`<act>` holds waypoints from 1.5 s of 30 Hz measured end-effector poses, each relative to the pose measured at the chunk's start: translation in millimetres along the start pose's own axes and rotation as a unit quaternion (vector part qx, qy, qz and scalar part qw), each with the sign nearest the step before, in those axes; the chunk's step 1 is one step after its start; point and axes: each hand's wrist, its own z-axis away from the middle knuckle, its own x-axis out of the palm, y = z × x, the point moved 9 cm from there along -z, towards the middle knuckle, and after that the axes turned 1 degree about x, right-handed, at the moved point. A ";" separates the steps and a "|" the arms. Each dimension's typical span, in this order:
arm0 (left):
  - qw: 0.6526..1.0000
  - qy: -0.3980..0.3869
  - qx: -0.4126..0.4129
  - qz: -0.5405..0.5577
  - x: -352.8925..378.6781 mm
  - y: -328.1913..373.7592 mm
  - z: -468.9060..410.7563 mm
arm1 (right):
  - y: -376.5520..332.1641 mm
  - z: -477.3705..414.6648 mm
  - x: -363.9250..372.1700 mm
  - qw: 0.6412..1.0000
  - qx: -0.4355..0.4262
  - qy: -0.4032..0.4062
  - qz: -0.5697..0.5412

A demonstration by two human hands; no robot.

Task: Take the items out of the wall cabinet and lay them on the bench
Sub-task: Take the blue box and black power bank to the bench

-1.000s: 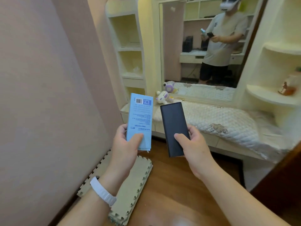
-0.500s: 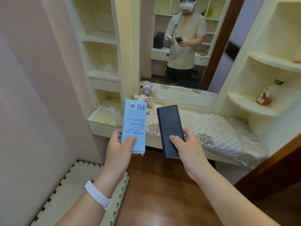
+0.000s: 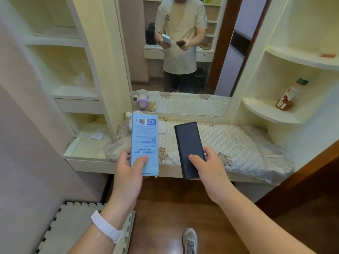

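Fingers [image 3: 124, 155] of the left hand [image 3: 128, 173] pinch a flat blue carton [image 3: 145, 140]. At 3 o'clock, the right hand [image 3: 211, 170] grips a smooth black power bank [image 3: 189, 143].

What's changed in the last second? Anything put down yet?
The person has stepped up to the bench, and both items now hang over its front edge: the blue box in the left hand, the black power bank in the right hand. Nothing was let go or picked up. Both grips are unchanged; neither item is laid down yet.
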 end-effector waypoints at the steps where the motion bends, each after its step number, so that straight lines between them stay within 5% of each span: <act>1: 1.000 0.000 0.003 -0.006 7.5 -1.2 -9.9 | 0.9 -14.5 -3.3 1.000 0.001 0.000 -0.007; 19: 0.992 0.007 -0.035 -0.118 178.0 -49.0 -194.1 | 11.7 -264.8 -95.4 0.998 0.062 -0.016 0.003; 34: 0.976 0.001 -0.167 -0.141 166.9 -164.8 -327.3 | 75.8 -393.1 -65.8 0.984 0.167 -0.005 0.064; 45: 0.942 -0.108 -0.261 -0.181 190.7 -250.0 -403.3 | 143.5 -460.4 -36.0 0.952 0.276 0.029 0.125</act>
